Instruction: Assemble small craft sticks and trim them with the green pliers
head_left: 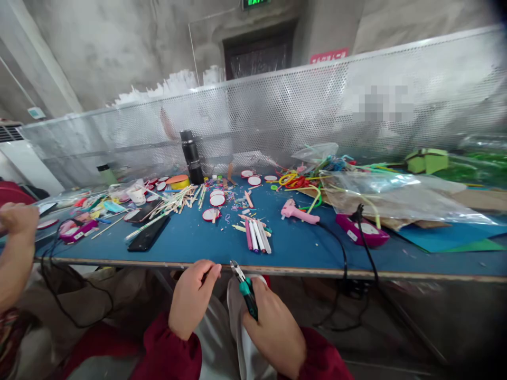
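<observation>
My right hand (273, 327) is closed around small cutting pliers (244, 285) with green handles, jaws pointing up toward the table edge. My left hand (193, 301) is curled just left of the jaws, fingers pinched together on something small I cannot make out. Both hands sit below the front edge of the blue table (198, 237), above my lap. Nearest on the table lie several marker pens (257, 236) and a pink glue gun (298, 212) with a black cord.
Another person's arm (16, 248) reaches in at the left. A black phone (148, 235), wooden sticks (174, 203), red-rimmed discs (217, 200), a black bottle (191, 157), plastic bags (392, 195) and coloured straws (301, 182) crowd the table. A perforated metal screen (277, 116) stands behind.
</observation>
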Available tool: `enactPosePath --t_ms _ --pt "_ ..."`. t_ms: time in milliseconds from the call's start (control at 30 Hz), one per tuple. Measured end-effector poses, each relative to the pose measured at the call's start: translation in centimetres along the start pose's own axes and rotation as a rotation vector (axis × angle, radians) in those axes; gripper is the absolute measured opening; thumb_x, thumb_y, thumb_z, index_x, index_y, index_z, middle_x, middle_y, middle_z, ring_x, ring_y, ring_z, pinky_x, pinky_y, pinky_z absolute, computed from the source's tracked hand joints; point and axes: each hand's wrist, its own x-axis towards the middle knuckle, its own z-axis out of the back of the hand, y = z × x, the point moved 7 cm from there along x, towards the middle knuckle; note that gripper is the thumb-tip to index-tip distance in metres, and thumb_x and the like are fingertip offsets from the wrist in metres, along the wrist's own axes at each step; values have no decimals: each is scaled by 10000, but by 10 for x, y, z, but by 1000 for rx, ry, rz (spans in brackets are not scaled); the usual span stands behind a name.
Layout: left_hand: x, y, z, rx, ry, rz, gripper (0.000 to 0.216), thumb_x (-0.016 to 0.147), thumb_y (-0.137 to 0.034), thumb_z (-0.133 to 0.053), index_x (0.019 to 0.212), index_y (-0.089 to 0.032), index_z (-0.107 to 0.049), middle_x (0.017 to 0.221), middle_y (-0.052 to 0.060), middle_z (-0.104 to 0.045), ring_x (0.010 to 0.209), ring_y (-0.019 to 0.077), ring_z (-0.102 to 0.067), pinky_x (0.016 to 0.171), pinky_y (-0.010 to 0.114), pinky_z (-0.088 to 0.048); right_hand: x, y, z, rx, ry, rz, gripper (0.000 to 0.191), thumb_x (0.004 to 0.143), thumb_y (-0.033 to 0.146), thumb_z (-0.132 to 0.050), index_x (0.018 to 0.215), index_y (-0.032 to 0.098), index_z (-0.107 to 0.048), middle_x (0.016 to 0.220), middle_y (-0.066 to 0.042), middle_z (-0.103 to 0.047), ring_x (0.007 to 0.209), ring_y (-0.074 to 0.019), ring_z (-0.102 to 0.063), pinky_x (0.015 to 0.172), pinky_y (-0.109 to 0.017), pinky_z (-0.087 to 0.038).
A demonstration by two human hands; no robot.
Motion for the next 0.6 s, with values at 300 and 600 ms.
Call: enactPosePath --t_ms 300,600 --pt "5 4 13 186 -171 -4 389 965 -340 -496 639 -210 -329 641 -28 -383 617 140 -426 611 291 -292 -4 -12 9 2 -71 25 449 800 176 -466 1242 199 -545 1125 -123 -704 1113 -305 -684 992 -407 -510" --pt "-5 0 9 163 -204 -176 378 959 -223 -489 637 -209 -291 627 -34 -371 598 123 -419 600 279 -298 -5 -35 -15 187 -185 179 571 729 212 -502 1299 215 -535 1147 -104 -715 1062 -288 -694 910 -379 -538"
